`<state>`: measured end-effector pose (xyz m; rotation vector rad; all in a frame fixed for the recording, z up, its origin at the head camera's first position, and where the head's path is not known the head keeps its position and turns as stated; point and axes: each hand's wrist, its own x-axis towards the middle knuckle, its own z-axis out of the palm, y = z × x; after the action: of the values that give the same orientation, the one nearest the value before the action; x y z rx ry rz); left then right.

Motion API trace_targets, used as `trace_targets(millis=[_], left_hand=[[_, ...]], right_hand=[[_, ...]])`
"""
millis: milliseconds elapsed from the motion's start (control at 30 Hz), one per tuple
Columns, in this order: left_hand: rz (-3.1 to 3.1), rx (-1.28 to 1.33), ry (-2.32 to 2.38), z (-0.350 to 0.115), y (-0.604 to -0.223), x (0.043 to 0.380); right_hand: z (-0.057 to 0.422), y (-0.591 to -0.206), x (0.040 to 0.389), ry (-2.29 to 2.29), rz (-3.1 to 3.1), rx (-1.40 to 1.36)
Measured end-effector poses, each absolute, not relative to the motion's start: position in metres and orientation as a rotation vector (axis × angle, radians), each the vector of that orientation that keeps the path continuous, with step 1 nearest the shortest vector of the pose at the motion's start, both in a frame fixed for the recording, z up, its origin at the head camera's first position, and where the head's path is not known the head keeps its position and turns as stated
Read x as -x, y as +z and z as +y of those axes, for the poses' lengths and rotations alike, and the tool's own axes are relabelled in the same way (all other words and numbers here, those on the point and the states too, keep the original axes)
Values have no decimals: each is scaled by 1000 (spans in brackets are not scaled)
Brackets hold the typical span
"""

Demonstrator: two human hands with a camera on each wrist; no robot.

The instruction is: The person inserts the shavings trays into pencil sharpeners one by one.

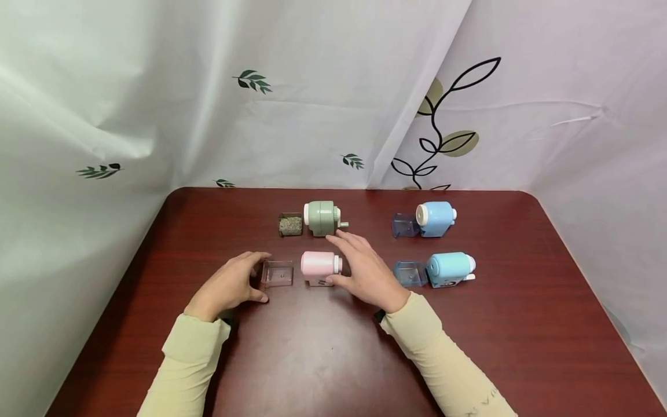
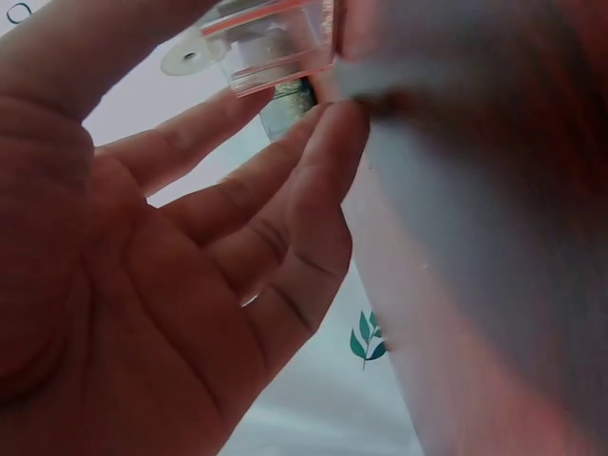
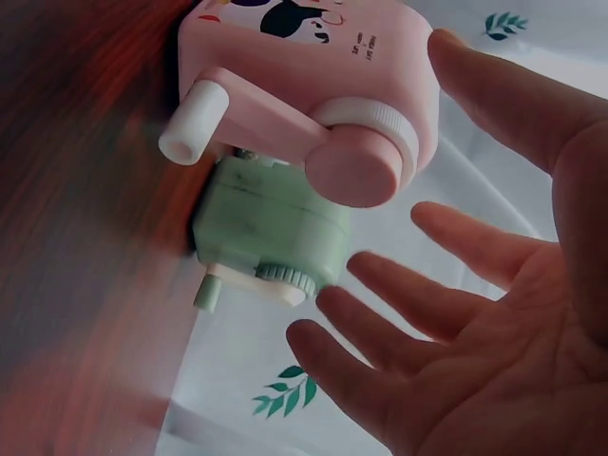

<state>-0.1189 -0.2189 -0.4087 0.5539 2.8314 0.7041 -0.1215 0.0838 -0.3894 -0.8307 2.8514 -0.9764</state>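
Note:
A pink pencil sharpener (image 1: pixel 318 263) with a crank handle (image 3: pixel 271 119) stands on the table, a panda picture on its side. My right hand (image 1: pixel 367 269) hovers at its crank side, fingers spread and holding nothing; in the right wrist view the thumb reaches close to the pink body. Left of the sharpener lies a clear pinkish shavings drawer (image 1: pixel 278 273), pulled out from it. Around the drawer's left end my left hand (image 1: pixel 229 284) is spread, thumb and fingers apart, fingertips near its edge. The drawer (image 2: pixel 280 47) shows only partly in the left wrist view.
Behind stands a green sharpener (image 1: pixel 321 217), its drawer (image 1: pixel 290 232) of shavings beside it. To the right are a blue sharpener (image 1: pixel 436 219) with a dark blue drawer (image 1: pixel 405 225) and a turquoise sharpener (image 1: pixel 449 267) with a blue drawer (image 1: pixel 410 272). White curtains (image 1: pixel 302 127) border the table.

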Motion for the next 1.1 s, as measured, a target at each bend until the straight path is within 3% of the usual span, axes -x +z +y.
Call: trace_targets(millis=[1100], left_hand=[[2912, -573, 739, -209, -416, 123]], right_hand=[[73, -394, 125, -1013, 2844, 903]])
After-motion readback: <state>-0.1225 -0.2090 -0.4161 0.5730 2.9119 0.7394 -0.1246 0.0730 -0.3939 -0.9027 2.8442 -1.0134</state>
